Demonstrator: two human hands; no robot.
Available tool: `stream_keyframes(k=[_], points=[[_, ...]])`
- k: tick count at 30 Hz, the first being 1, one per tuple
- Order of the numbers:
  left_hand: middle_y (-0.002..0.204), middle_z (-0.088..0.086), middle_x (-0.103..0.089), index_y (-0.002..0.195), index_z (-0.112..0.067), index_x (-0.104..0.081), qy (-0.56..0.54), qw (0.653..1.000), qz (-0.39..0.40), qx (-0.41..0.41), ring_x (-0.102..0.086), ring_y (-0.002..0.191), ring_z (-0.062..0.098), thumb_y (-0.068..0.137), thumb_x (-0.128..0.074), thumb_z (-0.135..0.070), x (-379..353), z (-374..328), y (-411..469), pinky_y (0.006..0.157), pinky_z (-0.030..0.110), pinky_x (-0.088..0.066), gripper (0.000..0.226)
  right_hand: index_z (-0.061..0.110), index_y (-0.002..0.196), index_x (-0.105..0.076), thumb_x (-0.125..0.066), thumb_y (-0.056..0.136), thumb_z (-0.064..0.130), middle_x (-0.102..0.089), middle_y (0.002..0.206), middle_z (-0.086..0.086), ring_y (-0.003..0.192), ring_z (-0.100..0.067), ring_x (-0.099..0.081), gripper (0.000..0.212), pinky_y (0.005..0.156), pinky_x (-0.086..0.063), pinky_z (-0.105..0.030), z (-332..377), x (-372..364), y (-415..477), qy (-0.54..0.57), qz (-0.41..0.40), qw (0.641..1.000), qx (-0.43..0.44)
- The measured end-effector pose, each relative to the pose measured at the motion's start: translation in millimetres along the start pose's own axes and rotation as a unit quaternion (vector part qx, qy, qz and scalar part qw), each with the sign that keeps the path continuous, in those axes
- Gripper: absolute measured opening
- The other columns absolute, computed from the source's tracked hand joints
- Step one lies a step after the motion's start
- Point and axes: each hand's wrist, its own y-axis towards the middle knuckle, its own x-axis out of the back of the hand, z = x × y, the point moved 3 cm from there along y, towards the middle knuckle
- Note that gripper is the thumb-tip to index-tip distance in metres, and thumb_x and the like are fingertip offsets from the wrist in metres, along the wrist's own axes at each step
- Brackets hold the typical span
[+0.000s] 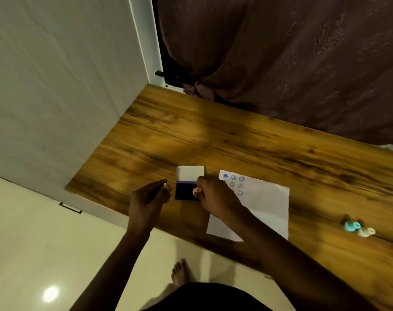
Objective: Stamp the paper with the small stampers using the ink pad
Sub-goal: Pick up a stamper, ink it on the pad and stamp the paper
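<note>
The ink pad (pixel 185 191) lies open on the wooden table (pixel 236 142), its white lid (pixel 191 173) raised behind the dark pad. My right hand (pixel 215 195) is curled over the pad's right edge, pinching a small pinkish stamper (pixel 196 191) against the ink; most of the stamper is hidden by my fingers. My left hand (pixel 149 197) hovers just left of the pad, fingers loosely bent, with nothing in it. The white paper (pixel 260 212) lies right of the pad and carries several blue round stamps (pixel 233 181) near its top left corner.
Two loose stampers, one blue (pixel 351 226) and one cream (pixel 367 232), lie on the table to the right of the paper. A white cabinet wall (pixel 56 97) borders the table on the left, a dark curtain (pixel 281 63) hangs behind it. My bare foot (pixel 179 272) stands on the tiled floor.
</note>
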Motion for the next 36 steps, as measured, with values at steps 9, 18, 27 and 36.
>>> stream_keyframes(k=[9,18,27,36], points=[[0.094,0.002,-0.083,0.113,-0.014,-0.079,0.011,1.000,0.026,0.012,-0.080,0.088,0.018,0.099,-0.070,-0.031,3,4,8,0.086,0.053,-0.065,0.023,0.014,0.119,-0.062,-0.064,0.098,0.023,-0.066,0.122,-0.015,0.112,-0.030,-0.067,0.024,0.089,-0.056,-0.036,5,-12,4,-0.006,0.012,1.000,-0.021],[0.101,0.001,-0.084,0.123,-0.022,-0.077,0.016,0.999,0.045,0.009,-0.081,0.089,0.012,0.097,-0.073,-0.030,-2,-1,12,0.083,0.046,-0.067,0.027,0.012,0.122,-0.063,-0.067,0.096,0.021,-0.065,0.127,-0.016,0.117,-0.032,-0.066,0.028,0.097,-0.057,-0.041,7,-13,7,0.008,0.023,0.998,-0.051],[0.107,0.005,-0.084,0.119,-0.012,-0.078,0.008,0.996,0.089,0.000,-0.080,0.100,0.019,0.101,-0.067,-0.019,-8,-6,8,0.086,0.050,-0.066,0.022,0.012,0.094,-0.080,-0.083,0.083,0.034,-0.078,0.090,-0.003,0.080,-0.013,-0.070,0.024,0.063,-0.047,-0.022,-16,26,12,0.180,-0.011,0.978,-0.109],[0.120,0.012,-0.079,0.131,-0.007,-0.070,0.005,0.994,0.105,0.022,-0.078,0.106,0.025,0.100,-0.066,-0.019,-19,-4,3,0.092,0.057,-0.063,0.034,0.013,0.103,-0.076,-0.077,0.089,0.029,-0.078,0.109,-0.007,0.103,-0.022,-0.073,0.022,0.079,-0.054,-0.025,-64,34,-38,0.111,-0.079,0.977,-0.162]])
